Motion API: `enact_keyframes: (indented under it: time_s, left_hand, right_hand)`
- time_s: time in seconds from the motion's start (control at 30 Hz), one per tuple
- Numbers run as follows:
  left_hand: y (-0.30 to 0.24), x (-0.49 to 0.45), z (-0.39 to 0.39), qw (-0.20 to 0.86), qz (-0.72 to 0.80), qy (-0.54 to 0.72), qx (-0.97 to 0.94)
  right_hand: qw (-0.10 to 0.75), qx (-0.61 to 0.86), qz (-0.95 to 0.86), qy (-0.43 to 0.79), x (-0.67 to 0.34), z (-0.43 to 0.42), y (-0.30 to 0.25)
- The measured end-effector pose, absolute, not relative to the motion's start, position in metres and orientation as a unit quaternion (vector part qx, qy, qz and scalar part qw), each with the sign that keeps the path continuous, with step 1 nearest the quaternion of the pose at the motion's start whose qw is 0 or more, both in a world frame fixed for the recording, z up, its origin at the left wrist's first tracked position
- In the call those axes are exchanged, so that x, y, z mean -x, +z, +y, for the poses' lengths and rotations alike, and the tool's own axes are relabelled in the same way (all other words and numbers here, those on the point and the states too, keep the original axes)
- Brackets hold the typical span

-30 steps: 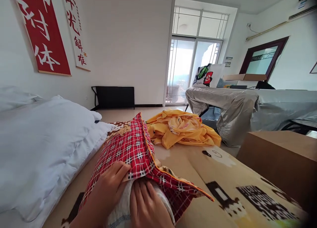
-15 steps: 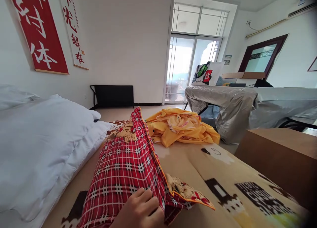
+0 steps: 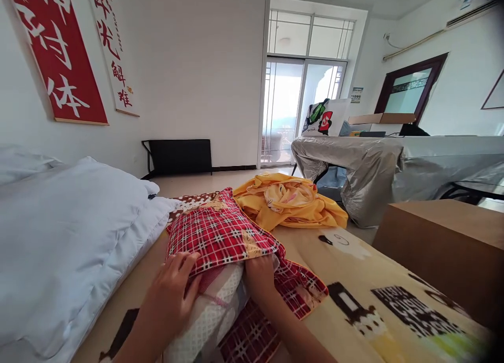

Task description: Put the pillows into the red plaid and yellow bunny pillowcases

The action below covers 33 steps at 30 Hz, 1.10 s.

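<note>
A red plaid pillowcase (image 3: 218, 234) lies on the bed over the far end of a white pillow (image 3: 214, 313). My left hand (image 3: 173, 292) pinches the near left edge of the pillowcase's opening. My right hand (image 3: 260, 275) reaches into the opening beside the pillow, and its fingers are hidden under the cloth. The pillow's near end sticks out bare between my two forearms.
A folded white duvet (image 3: 66, 231) fills the bed's left side. A crumpled yellow cloth (image 3: 289, 203) lies beyond the pillowcase. The bed has a tan patterned blanket (image 3: 374, 300). A cardboard box (image 3: 444, 247) stands at right, a silver-covered table (image 3: 394, 166) behind it.
The pillowcase, earlier raised in a tall ridge, now lies lower over the pillow's far end. More of the white pillow shows. My right hand has gone inside the opening.
</note>
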State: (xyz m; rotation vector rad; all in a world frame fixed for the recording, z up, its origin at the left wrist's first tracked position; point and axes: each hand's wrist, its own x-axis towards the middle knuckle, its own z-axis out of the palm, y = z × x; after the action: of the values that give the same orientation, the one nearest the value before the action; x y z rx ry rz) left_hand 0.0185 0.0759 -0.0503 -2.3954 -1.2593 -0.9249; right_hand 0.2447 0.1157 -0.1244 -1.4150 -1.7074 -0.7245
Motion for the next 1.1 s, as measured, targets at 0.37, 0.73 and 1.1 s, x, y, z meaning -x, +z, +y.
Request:
enact_keyframes:
  time_s: [0.37, 0.73, 1.1]
  left_hand:
    - [-0.057, 0.007, 0.103, -0.015, -0.496, -0.314, 0.809]
    - [-0.054, 0.001, 0.091, 0.032, -0.497, -0.294, 0.816]
    - [-0.043, -0.023, 0.083, -0.047, -0.648, -0.079, 0.756]
  right_hand:
    - [0.489, 0.357, -0.774, -0.188, -0.217, 0.057, -0.062]
    - [0.361, 0.347, -0.82, -0.276, -0.175, 0.046, -0.098]
    - [0.547, 0.413, -0.684, -0.251, -0.243, 0.092, -0.088]
